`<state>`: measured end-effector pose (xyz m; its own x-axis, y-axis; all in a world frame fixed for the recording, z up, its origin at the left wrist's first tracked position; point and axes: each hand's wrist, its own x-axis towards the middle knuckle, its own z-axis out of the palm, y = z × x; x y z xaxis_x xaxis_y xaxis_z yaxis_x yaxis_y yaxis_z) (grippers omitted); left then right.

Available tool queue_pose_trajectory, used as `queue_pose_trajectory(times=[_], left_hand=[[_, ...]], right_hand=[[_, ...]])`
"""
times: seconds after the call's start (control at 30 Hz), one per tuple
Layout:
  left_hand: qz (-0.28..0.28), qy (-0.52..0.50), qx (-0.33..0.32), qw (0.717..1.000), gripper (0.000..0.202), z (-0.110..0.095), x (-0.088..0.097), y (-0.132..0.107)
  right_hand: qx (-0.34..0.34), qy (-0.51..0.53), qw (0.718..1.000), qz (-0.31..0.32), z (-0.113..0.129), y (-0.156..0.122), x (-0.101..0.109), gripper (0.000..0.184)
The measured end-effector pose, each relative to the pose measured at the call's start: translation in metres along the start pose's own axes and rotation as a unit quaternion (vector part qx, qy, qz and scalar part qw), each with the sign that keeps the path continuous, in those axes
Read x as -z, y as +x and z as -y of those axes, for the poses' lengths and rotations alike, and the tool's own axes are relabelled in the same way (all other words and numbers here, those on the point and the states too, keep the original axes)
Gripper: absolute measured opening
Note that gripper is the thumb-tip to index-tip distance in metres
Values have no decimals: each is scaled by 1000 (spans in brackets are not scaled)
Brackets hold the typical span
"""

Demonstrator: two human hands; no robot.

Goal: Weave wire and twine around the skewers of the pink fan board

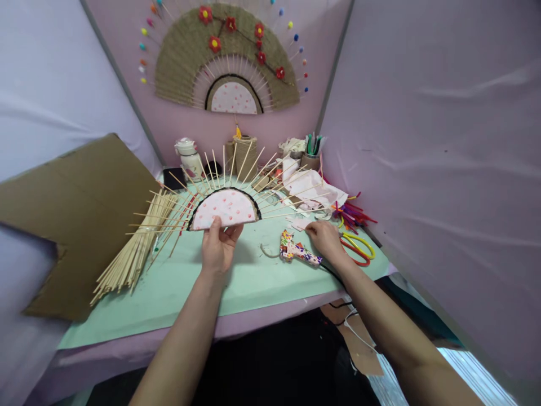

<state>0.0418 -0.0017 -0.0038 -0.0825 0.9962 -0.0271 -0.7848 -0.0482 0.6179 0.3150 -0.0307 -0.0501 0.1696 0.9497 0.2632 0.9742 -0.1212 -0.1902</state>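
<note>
My left hand (220, 245) grips a half-round fan base (226, 208) by its lower edge, thumb in front. Pink spotted fabric covers the base, and black trim runs along its curve. Thin wooden sticks (253, 163) spread outward from behind it like rays. At the right, my right hand (326, 239) is low over the table with its fingers drawn together beside small pale scraps (298, 223). Whether a scrap is between those fingertips is hidden. A flower-patterned glue gun (298, 250) lies just left of this hand. Scissors with red and yellow handles (359, 249) lie to its right.
A bundle of sticks (131, 248) and a large cardboard sheet (93, 225) are at the left. Behind stand a white bottle (189, 158) and a twine spool (245, 158). Fabric (310, 186) and pipe cleaners (353, 215) lie at right. A finished fan (181, 62) hangs on the wall.
</note>
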Motion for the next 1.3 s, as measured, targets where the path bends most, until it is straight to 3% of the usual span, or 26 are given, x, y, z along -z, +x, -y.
queue_pose_trajectory(times=[0.2, 0.33, 0.5, 0.7, 0.8, 0.9, 1.0, 1.13, 1.3], left_hand=[[-5, -7, 6, 1000, 21, 0, 2, 0], [-7, -4, 16, 1000, 23, 0, 3, 1], [8, -10, 21, 1000, 21, 1, 3, 1], [39, -24, 27, 999, 21, 1, 5, -1], [54, -45, 37, 997, 17, 1, 5, 0], [62, -63, 54, 995, 9, 2, 6, 1], [66, -70, 66, 993, 10, 4, 8, 1], [94, -60, 68, 991, 22, 6, 10, 0], [96, -28, 32, 994, 30, 8, 8, -1]], right_hand=[[58, 20, 998, 26, 20, 30, -10, 27], [91, 47, 995, 18, 18, 33, -10, 35], [88, 140, 982, -93, 4, 20, 1, 39], [7, 257, 946, -199, 6, -5, 20, 25], [-43, 319, 930, -176, 20, -20, 30, 35], [-44, 413, 904, -101, 45, -33, 37, 38], [-50, 550, 834, -13, 81, -41, 36, 31], [-92, 713, 692, 72, 138, -37, 26, 42], [-117, 839, 528, 66, 186, -13, 18, 28]])
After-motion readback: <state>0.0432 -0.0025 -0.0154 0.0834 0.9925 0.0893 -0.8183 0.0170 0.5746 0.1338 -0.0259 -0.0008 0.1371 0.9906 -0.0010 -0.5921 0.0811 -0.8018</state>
